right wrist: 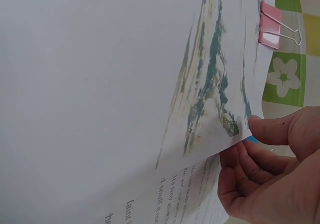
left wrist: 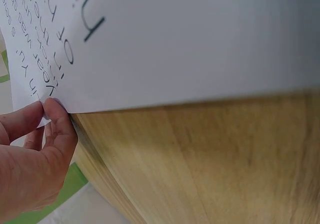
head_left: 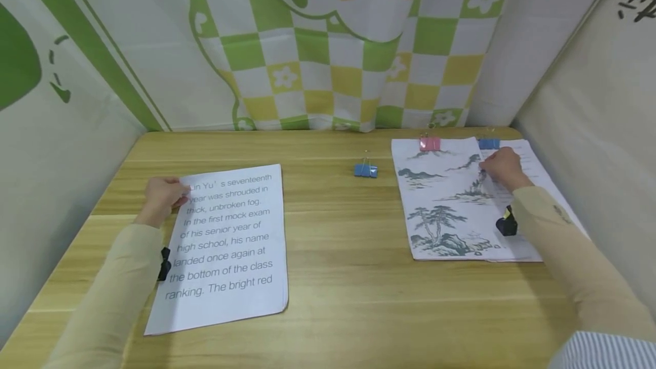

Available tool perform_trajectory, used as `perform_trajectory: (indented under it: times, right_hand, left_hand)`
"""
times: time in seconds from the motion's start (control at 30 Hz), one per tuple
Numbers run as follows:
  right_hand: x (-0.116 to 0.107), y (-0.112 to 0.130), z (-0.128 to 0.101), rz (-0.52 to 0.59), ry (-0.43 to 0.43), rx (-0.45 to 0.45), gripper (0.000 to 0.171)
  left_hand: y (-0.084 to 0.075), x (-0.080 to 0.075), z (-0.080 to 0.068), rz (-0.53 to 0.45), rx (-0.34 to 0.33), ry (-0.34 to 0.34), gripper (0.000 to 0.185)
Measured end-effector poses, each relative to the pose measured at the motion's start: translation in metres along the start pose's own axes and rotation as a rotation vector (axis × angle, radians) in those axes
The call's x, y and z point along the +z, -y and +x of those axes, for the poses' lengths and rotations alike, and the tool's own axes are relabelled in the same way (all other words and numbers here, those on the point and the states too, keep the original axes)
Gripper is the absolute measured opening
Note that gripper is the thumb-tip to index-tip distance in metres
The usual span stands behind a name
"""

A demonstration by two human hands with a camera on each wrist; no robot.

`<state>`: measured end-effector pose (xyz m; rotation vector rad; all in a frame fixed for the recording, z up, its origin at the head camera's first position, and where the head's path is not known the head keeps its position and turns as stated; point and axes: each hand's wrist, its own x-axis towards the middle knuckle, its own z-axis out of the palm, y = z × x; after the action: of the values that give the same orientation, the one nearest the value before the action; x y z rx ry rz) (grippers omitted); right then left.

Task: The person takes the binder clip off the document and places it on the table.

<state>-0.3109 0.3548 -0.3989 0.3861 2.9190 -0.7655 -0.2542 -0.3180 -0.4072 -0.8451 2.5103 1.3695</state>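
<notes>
You've got a flowery grn/yel/wht checked curtain (head_left: 312, 73) behind yr wood tbl (head_left: 333, 295), grn-print cloth (head_left: 61, 135) on yr L, blk-lettered cloth (head_left: 599, 107) on yr R.

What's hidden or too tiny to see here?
Head view: left side of the printed page, covered by the painted sheet; words too small.
Left wrist view: line ends on the story page, cut off by the picture's edge.
Right wrist view: most of its blue clip, behind the right hand.

passage: near tabletop (head_left: 338, 278) between text sheet (head_left: 230, 238) and landscape sheet (head_left: 453, 192) | obstacle: lone blue clip (head_left: 365, 171), farther back
</notes>
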Motion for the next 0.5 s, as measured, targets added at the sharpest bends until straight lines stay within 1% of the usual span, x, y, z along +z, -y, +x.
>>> perform_trajectory:
  times: [0.1,0.27,0.37,0.43,0.5]
  right_hand:
    - [-0.0009,-0.0041,0.0007,0.040,0.035,0.040,0.047]
    - [-0.0029,-0.0060,-0.0005,0.147,0.106,0.140,0.051]
    - [-0.0049,-0.0028,-0.0032,0.219,0.115,0.156,0.052]
    - [-0.0050,-0.0018,-0.0037,0.263,0.105,0.150,0.053]
    - [-0.0042,-0.0018,-0.0037,0.287,0.087,0.145,0.054]
  left_hand:
    - [-0.0018,0.0014,-0.0003,-0.004,-0.001,0.002,0.053]
    - [-0.0060,0.0045,-0.0036,0.008,-0.004,0.004,0.054]
    - [-0.0066,0.0061,-0.0056,0.002,-0.010,0.002,0.054]
    - [-0.0070,0.0076,-0.0067,-0.008,-0.018,-0.006,0.054]
    - [-0.0069,0.0091,-0.0070,-0.018,-0.012,-0.017,0.054]
